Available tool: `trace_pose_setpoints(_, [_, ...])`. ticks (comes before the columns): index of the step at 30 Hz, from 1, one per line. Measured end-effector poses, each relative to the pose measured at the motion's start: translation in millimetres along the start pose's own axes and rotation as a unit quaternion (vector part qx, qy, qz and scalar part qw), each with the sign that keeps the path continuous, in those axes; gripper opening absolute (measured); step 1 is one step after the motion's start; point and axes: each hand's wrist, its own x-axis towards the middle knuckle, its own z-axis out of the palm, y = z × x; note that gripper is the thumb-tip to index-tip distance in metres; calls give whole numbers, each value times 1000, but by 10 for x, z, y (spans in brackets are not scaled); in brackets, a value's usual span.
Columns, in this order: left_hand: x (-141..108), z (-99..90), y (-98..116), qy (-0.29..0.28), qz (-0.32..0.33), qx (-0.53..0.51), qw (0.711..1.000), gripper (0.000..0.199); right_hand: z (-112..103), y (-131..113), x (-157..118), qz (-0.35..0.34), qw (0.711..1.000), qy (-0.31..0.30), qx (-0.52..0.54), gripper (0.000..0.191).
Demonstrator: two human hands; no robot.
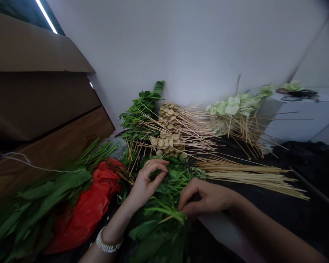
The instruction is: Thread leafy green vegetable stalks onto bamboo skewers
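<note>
Head view: green stems (173, 212) pinched in right hand (205, 197), left hand (147, 179) nearby, fingers apart.

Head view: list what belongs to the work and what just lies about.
Seemingly in use: green stems in the right hand, bare sticks, skewered pale slices, skewered pale leaves.

Seemingly just lying about: brown box, white cord, dark tangle, far right.

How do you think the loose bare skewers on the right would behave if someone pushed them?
The bare skewers look long, thin and straight, so each is probably light and fairly stiff. With no band visible around them, they may well roll and fan apart.
</note>
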Motion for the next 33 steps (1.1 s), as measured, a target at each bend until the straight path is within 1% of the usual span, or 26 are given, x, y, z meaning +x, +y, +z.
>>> trace_pose_setpoints(1, [-7,8,-3,-18,12,17,1000,11,5,-7,2,-2,1000,3,-5,24])
trace_pose_setpoints(3, [-32,44,-3,-75,39,67,994,23,23,4,11,-7,1000,-8,-19,25])
trace_pose_setpoints(5, [-62,88,5,-133,57,116,983,35,44,38,22,-6,999,-26,-29,25])
trace_pose_setpoints(6, [-73,106,12,-154,61,135,977,37,53,57,27,-4,999,-34,-31,26])
trace_pose_setpoints(8, [-87,132,24,-175,61,158,970,35,65,88,34,-1,999,-40,-32,27])
trace_pose_setpoints(11, [-81,139,31,-169,50,159,971,23,70,106,37,2,999,-39,-29,29])
trace_pose_setpoints(13, [-67,117,31,-149,47,129,979,17,71,99,35,4,999,-38,-21,29])
trace_pose_setpoints(14, [-57,94,32,-126,45,103,986,16,72,90,34,4,999,-36,-20,28])
trace_pose_setpoints(16, [-35,24,35,-54,28,33,998,15,73,62,28,3,999,-27,-20,25])
trace_pose_setpoints(18, [-13,-65,27,35,-9,-52,998,15,69,23,19,-1,1000,-12,-12,21])
trace_pose_setpoints(20, [7,-141,-6,121,-52,-147,980,15,53,-14,9,4,1000,17,13,19])
trace_pose_setpoints(22, [21,-176,-62,200,-97,-240,945,15,27,-33,3,15,997,67,40,20])
trace_pose_setpoints(23, [25,-176,-93,226,-121,-276,926,16,12,-34,3,16,994,99,50,22])
trace_pose_setpoints(24, [26,-166,-121,240,-146,-300,912,19,-2,-30,7,16,990,132,54,25])
trace_pose_setpoints(26, [21,-128,-158,232,-190,-319,899,26,-24,-14,25,11,980,193,41,29])
trace_pose_setpoints(29, [4,-72,-158,190,-226,-315,902,33,-25,3,64,9,965,262,-14,34])
trace_pose_setpoints(31, [-3,-55,-135,181,-227,-306,906,31,-11,3,88,4,955,293,-50,35])
trace_pose_setpoints(33, [0,-53,-108,181,-222,-296,911,27,5,0,101,1,947,312,-76,33])
